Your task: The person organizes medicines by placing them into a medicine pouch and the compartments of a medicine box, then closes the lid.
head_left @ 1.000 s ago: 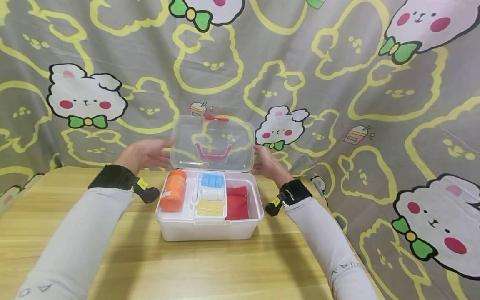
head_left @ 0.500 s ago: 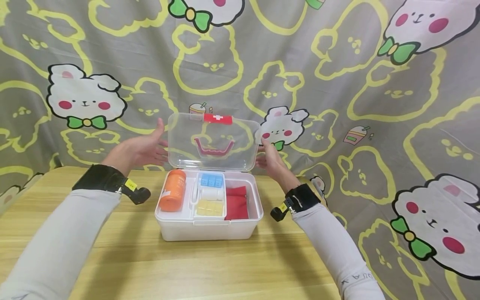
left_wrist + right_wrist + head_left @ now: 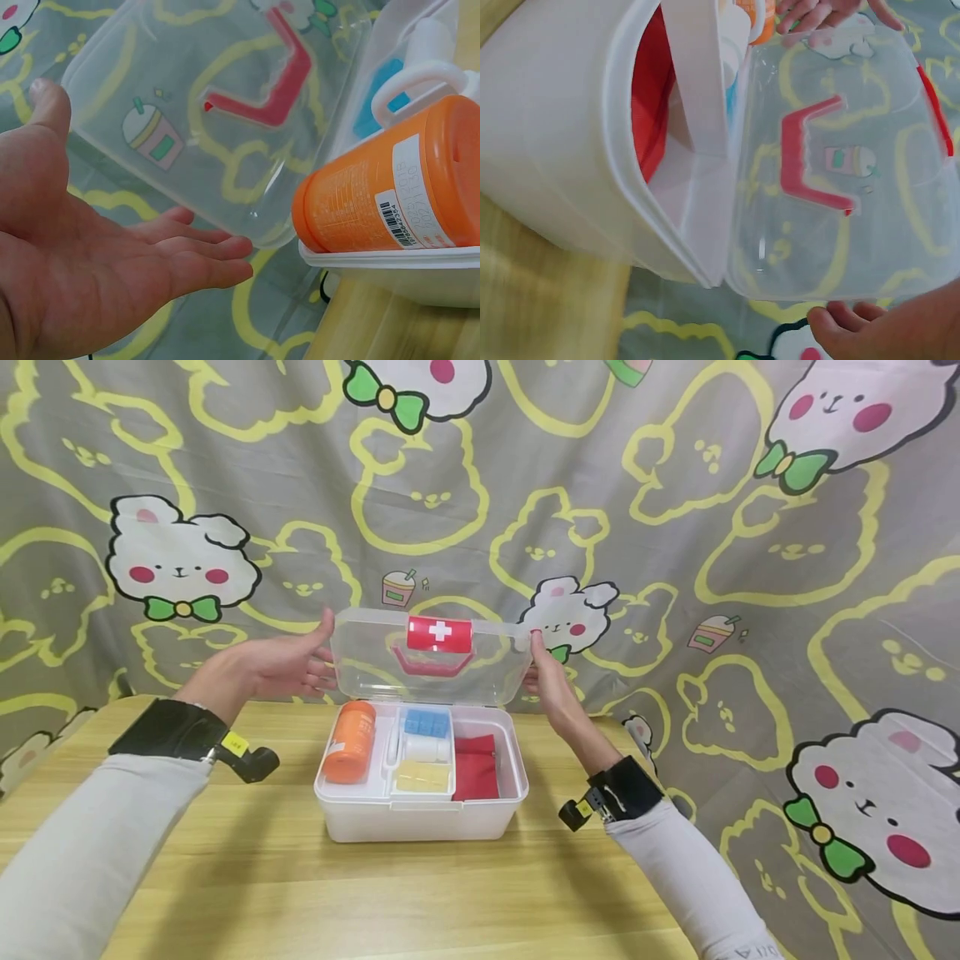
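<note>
A first-aid box [image 3: 420, 823] of white plastic stands on the table with its clear lid [image 3: 360, 652] raised and leaning forward over the back. The lid bears a red latch [image 3: 439, 634] with a white cross and a red handle [image 3: 289, 97]. At the lid's left edge is my left hand [image 3: 277, 667], thumb up and fingers straight. My right hand [image 3: 555, 689] is at the right edge, fingers extended behind it and thumb up at the front. Inside the box are an orange bottle [image 3: 350, 743], a blue case [image 3: 426, 723], a white roll [image 3: 424, 748], a yellow packet [image 3: 422, 777] and a red pouch [image 3: 476, 768].
A white tray insert [image 3: 381, 735] sits in the box's left and middle parts, with the red pouch in the deeper space at right. The wooden table [image 3: 375, 902] ends at a grey patterned curtain [image 3: 465, 543] close behind the box.
The lid has tipped forward from nearly upright, and its red latch with the cross now faces me. Both hands have moved with its sides, their wrists drawing apart and nearer.
</note>
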A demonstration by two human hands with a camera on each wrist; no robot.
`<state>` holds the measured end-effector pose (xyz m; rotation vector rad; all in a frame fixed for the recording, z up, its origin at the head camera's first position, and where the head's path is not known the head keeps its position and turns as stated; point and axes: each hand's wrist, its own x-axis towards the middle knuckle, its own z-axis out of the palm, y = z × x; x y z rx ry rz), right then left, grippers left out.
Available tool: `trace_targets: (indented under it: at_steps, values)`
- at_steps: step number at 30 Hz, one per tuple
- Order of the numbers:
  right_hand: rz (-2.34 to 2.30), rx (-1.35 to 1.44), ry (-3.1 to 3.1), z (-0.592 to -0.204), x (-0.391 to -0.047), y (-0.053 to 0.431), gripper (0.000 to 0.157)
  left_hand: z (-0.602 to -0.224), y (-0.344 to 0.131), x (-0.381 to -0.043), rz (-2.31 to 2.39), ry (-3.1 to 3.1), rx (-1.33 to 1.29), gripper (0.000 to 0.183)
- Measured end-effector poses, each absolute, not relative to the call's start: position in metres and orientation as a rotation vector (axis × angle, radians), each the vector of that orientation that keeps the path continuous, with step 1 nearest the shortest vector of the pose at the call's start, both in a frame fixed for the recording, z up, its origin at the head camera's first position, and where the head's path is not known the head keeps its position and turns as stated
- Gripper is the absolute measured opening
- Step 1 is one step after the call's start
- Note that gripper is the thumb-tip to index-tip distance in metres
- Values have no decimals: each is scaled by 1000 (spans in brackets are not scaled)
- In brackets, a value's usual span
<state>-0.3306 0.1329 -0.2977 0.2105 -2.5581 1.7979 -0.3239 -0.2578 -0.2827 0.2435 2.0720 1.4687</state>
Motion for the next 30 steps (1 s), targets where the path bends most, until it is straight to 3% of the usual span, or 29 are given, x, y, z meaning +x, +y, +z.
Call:
trace_targets:
  at_steps: [9, 18, 30]
  values:
    - [1503, 227, -2564, -287, -312, 134, 65, -278, -265, -315, 1414, 2048, 305, 105]
    - [1080, 473, -2480, -290, -291, 133, 56, -277, -274, -308, 1327, 2089, 401, 80]
    - [517, 790, -2200, -309, -259, 107, 71, -274, -274, -302, 1236, 2101, 395, 86]
